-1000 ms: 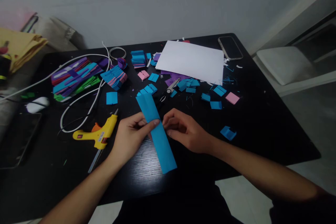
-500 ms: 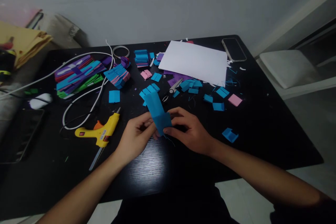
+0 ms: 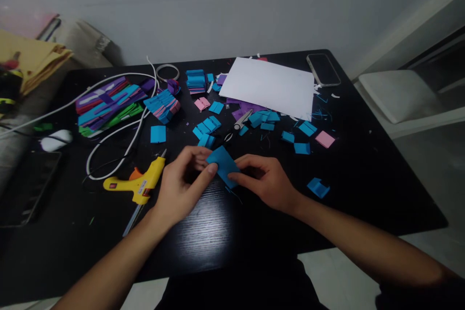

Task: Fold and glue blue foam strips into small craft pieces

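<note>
1 blue paper piece (image 3: 223, 165) is held between the person's hands, tilted, above the near middle of the black table (image 3: 272, 235). Taking that paper as the middle of a clock, I see the left hand (image 3: 183, 181) come in from 8 o'clock, its thumb pressed on the paper's left edge with the fingers behind. The right hand (image 3: 263, 179) reaches in from 4 o'clock, pinching the opposite edge between thumb and fingertips. The paper hides part of both grips, so the left hand's fingers seem to support it from beneath, though I can't be sure.

Thin blue scraps (image 3: 234, 194) lie at 5 o'clock, just below the paper. At 9 o'clock, near the left wrist, a yellow glue gun (image 3: 143, 186) rests on its side, nozzle pointing away. Scissors (image 3: 242, 122) lie at 1 o'clock, with a large white sheet (image 3: 271, 87) beyond them. A row of folded blue pieces (image 3: 206, 127) sits near at 11 o'clock, and 1 flat blue square (image 3: 158, 134) at 10 o'clock. Farther out at 10 is a bundle of coloured strips (image 3: 109, 104). 1 bent blue piece (image 3: 318, 187) lies at 3 o'clock, and a phone (image 3: 323, 69) at 2.
</note>
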The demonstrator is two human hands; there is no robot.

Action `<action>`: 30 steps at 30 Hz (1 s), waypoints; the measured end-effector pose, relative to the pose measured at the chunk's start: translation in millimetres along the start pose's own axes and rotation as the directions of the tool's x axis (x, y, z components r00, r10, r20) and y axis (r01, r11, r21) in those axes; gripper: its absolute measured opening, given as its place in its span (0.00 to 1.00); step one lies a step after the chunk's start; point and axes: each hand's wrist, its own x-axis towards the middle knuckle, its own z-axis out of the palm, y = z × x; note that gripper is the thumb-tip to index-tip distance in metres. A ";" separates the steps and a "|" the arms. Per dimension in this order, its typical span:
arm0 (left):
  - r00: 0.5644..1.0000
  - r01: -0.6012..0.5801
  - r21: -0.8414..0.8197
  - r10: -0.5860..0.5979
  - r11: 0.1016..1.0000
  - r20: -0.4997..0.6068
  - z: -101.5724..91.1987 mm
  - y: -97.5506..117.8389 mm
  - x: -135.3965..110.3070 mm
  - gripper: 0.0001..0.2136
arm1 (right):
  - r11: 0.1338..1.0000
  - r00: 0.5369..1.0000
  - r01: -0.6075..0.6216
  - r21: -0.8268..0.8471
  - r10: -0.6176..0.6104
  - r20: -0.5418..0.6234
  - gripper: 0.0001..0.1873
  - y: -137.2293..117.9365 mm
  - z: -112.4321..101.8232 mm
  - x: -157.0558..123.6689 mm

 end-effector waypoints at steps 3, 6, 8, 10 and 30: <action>0.998 -0.003 -0.052 0.000 0.999 -0.064 -0.4 -1.5 -0.6 0.15 | 0.996 0.998 0.059 -0.073 -0.056 0.040 0.04 1.2 0.2 -1.3; 0.998 0.009 -0.028 -0.010 1.000 -0.056 -1.3 -0.1 -1.0 0.05 | 0.979 0.990 0.131 -0.154 -0.121 0.075 0.03 0.5 -1.0 -2.1; 0.995 0.051 -0.054 -0.056 0.997 -0.086 -3.2 2.1 -0.4 0.02 | 0.961 0.982 0.182 -0.207 -0.169 0.080 0.04 -0.9 -3.3 -1.4; 0.985 0.098 -0.110 -0.112 0.989 -0.134 -5.8 4.4 1.3 0.02 | 0.934 0.973 0.229 -0.275 -0.220 0.065 0.06 -2.7 -6.9 0.2; 0.958 0.109 -0.169 -0.149 0.980 -0.245 -12.9 6.7 5.3 0.03 | 0.998 0.976 0.053 -0.017 -0.055 -0.210 0.13 -13.6 -11.1 3.3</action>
